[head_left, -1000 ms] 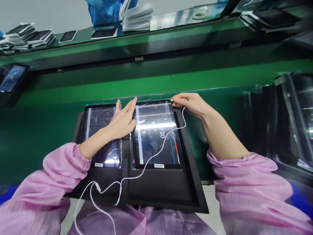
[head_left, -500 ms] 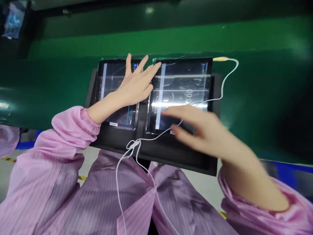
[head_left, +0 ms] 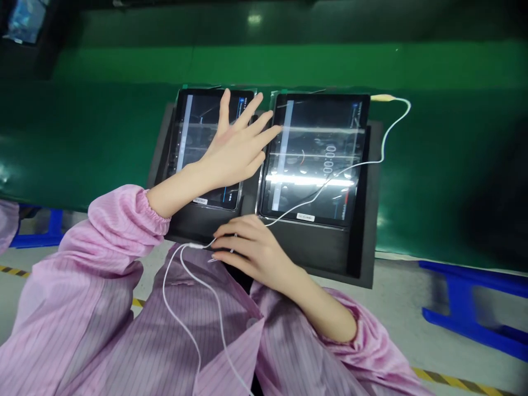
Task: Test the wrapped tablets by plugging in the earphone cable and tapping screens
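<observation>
Electronics factory, from where I'm standing: long green-surfaced counter (head_left: 82, 137), two tablets (head_left: 315, 148) lit up on a black tray (head_left: 313, 250), striped pink work smock (head_left: 82, 280), yellow-black hazard tape (head_left: 457, 381) on the grey floor (head_left: 391, 313), blue frame (head_left: 457, 297) by the counter edge.

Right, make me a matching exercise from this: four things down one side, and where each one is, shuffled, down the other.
Things:
1. Left hand
2. Right hand
3. Yellow plug
4. Black tray

Places:
A. At the far right corner of the right-hand tablet
B. Underneath both tablets
C. Nearer the person's body than the tablets, along the white cable
D. Over the left-hand tablet, fingers spread

Right pairs: 1-D, 2-C, 3-A, 4-B
</observation>
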The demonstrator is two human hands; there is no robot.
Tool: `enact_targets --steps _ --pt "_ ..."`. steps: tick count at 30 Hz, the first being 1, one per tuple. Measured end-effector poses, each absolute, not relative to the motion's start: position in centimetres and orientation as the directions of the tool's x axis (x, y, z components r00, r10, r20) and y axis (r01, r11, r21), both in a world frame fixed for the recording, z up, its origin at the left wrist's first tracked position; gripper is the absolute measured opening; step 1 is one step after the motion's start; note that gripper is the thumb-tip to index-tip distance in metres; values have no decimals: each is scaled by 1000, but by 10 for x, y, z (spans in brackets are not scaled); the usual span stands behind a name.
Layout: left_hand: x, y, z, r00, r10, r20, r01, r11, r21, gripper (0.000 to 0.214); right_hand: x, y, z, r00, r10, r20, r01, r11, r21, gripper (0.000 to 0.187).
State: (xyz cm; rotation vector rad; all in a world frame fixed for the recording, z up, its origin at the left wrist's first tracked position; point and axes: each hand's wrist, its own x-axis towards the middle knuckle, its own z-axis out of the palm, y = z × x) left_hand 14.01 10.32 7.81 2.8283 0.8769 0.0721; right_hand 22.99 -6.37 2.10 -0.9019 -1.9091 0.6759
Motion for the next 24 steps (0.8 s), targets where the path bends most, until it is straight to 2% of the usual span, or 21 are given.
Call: enact_targets --steps 3,6,9,11,14,18,21,24 --pt "140 104 74 828 560 -23 553 -808 201 61 209 -67 19 -348 816 461 219 549 -807 27" --pt "144 104 72 836 548 -25 542 -818 194 61 186 -69 13 -458 785 417 261 567 -781 48" --pt "147 104 71 841 541 -9 533 -825 187 59 173 -70 9 -618 696 367 346 659 -667 34" --pt "148 104 72 842 539 -7 531 -828 178 58 176 -71 11 -650 681 338 357 666 -655 36" --pt "149 104 71 846 532 -24 530 -836 142 55 195 -74 22 -598 735 320 317 583 -748 36" --pt "149 103 67 855 519 -18 516 -846 130 56 232 -85 41 -508 832 222 206 368 -907 44" --pt "149 104 61 864 504 11 499 -859 114 57 253 -94 46 -454 863 222 115 304 -946 53" --pt "148 104 58 864 503 6 499 -859 114 55 268 -101 47 -364 897 252 -31 258 -966 53"
